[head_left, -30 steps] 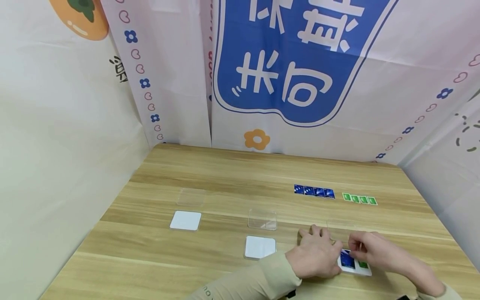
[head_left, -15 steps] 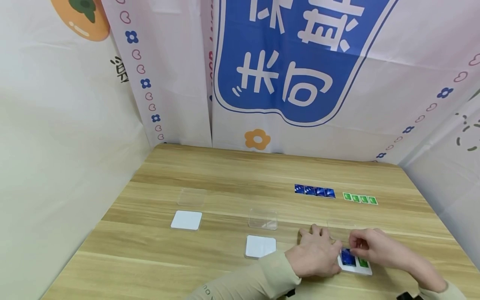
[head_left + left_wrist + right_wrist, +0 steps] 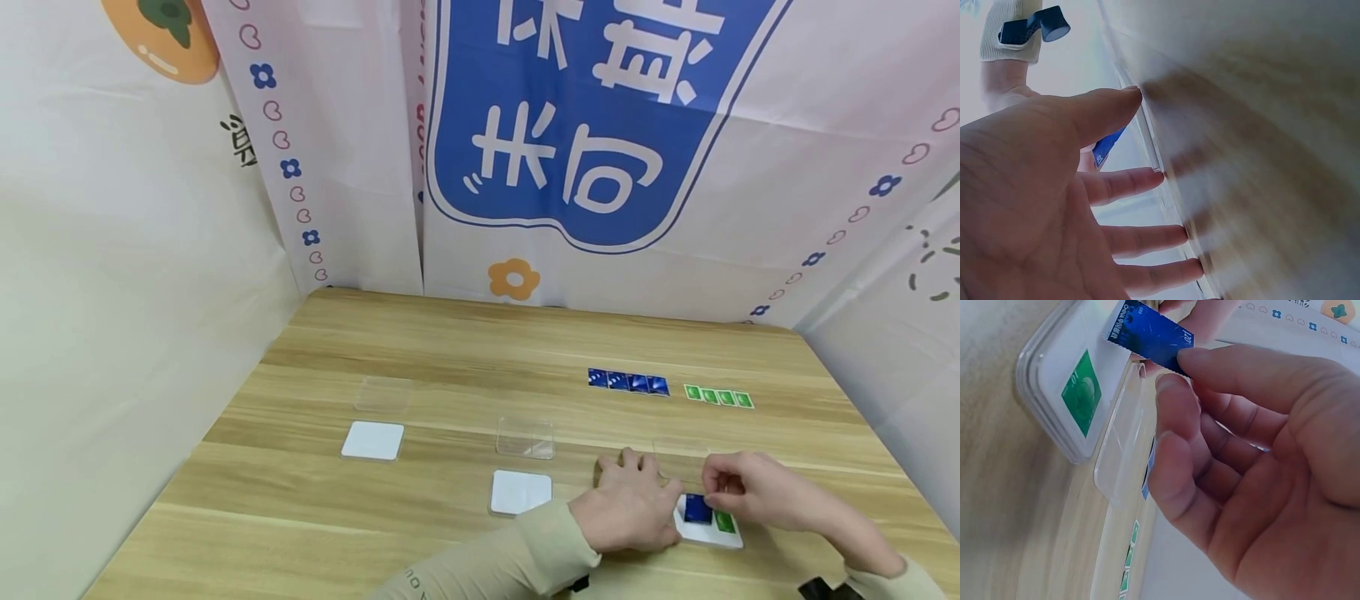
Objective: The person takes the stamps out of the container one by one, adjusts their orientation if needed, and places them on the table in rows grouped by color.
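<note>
A blue postage stamp [image 3: 1150, 331] with perforated edges is pinched between the thumb and fingers of my right hand [image 3: 757, 490]. It tilts over a white flat case [image 3: 708, 537] at the table's right front. On the case's right part lies a green stamp [image 3: 1083, 392]. My left hand [image 3: 636, 507] rests on the table at the case's left side, its fingers spread and nearly straight. In the left wrist view, the thumb and index fingertips [image 3: 1155, 177] are right at the case's edge. A clear lid [image 3: 1125, 425] lies just behind the case, partly covered by the hands.
Two more white cases [image 3: 372, 440] lie to the left, each with a clear lid [image 3: 383, 394] behind it. Farther back on the right are a row of blue stamps [image 3: 628, 382] and a row of green stamps [image 3: 718, 396]. Printed curtains [image 3: 360, 167] enclose the wooden table.
My right hand has shifted slightly back and to the right with the blue stamp, whose face now looks darker. The left hand has stayed in place.
</note>
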The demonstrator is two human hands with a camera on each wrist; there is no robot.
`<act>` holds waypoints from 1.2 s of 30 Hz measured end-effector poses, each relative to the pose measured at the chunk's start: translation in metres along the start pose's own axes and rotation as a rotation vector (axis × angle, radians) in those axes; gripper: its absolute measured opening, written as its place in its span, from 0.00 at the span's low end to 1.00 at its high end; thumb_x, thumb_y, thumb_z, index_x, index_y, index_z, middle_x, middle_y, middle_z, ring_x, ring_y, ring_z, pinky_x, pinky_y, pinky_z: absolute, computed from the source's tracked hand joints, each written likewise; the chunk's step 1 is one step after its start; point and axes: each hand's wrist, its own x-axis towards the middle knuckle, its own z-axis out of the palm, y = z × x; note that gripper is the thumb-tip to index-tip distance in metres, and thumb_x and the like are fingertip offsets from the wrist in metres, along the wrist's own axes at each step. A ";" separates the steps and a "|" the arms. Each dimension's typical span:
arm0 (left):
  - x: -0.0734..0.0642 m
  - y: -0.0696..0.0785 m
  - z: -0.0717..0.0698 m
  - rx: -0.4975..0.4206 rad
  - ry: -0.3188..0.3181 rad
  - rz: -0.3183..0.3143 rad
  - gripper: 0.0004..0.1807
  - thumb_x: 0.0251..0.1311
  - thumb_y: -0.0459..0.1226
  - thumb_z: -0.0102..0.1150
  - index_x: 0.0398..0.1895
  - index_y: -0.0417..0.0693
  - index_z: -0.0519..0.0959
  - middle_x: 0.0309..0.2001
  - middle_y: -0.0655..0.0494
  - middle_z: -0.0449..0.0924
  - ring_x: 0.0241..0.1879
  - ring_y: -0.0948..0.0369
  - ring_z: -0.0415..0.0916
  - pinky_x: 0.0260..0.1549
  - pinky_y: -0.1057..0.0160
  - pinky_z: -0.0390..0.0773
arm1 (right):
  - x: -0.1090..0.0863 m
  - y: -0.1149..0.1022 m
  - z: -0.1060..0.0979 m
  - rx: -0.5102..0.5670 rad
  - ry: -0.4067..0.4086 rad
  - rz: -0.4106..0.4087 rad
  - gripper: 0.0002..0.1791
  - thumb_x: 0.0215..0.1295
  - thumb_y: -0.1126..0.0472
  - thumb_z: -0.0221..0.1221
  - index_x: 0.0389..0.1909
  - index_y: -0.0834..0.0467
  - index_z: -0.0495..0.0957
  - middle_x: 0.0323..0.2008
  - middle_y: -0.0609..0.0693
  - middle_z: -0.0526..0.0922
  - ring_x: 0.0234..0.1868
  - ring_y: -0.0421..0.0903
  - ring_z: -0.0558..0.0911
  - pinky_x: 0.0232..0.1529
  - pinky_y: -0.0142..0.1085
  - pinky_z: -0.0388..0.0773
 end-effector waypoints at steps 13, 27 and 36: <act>0.001 0.001 -0.001 -0.002 0.001 -0.021 0.29 0.59 0.66 0.54 0.64 0.81 0.66 0.64 0.64 0.68 0.62 0.56 0.65 0.53 0.45 0.74 | -0.004 0.005 -0.015 0.067 0.026 -0.074 0.08 0.64 0.68 0.61 0.31 0.52 0.74 0.25 0.35 0.73 0.25 0.26 0.69 0.19 0.26 0.68; -0.004 -0.004 0.000 -0.036 0.000 0.007 0.27 0.60 0.65 0.54 0.62 0.79 0.68 0.64 0.65 0.66 0.61 0.58 0.65 0.52 0.49 0.74 | 0.005 0.010 -0.029 0.082 0.047 -0.082 0.08 0.65 0.69 0.60 0.32 0.54 0.73 0.22 0.40 0.74 0.23 0.28 0.70 0.18 0.27 0.69; -0.008 -0.010 -0.003 -0.037 -0.005 0.006 0.26 0.60 0.66 0.53 0.60 0.76 0.70 0.64 0.64 0.68 0.62 0.58 0.66 0.53 0.50 0.75 | 0.018 0.008 -0.037 0.111 0.027 -0.076 0.05 0.67 0.67 0.59 0.34 0.55 0.74 0.22 0.43 0.76 0.21 0.33 0.74 0.18 0.30 0.73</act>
